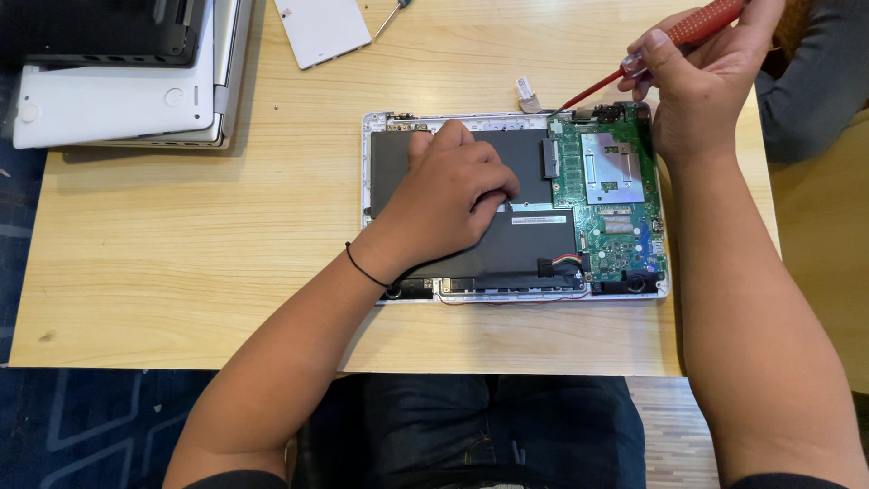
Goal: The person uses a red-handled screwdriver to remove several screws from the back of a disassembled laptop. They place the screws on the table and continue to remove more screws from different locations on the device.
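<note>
An opened white laptop base (pixel 366 163) lies on the wooden table, showing a black battery (pixel 534 244) and a green circuit board (pixel 611 195). My left hand (pixel 448 195) rests flat on the battery, fingers curled, pressing the base down. My right hand (pixel 701 77) grips a red-handled screwdriver (pixel 692 29); its red shaft slants down-left and its tip meets the top edge of the base near the board's upper left corner. A small white connector piece (pixel 526 89) lies just above that edge.
A stack of laptop shells (pixel 118 86), white and dark, sits at the table's far left corner. A white panel (pixel 321 32) and a small screwdriver (pixel 391 14) lie at the far edge. Another person's grey sleeve (pixel 815 81) shows at the right.
</note>
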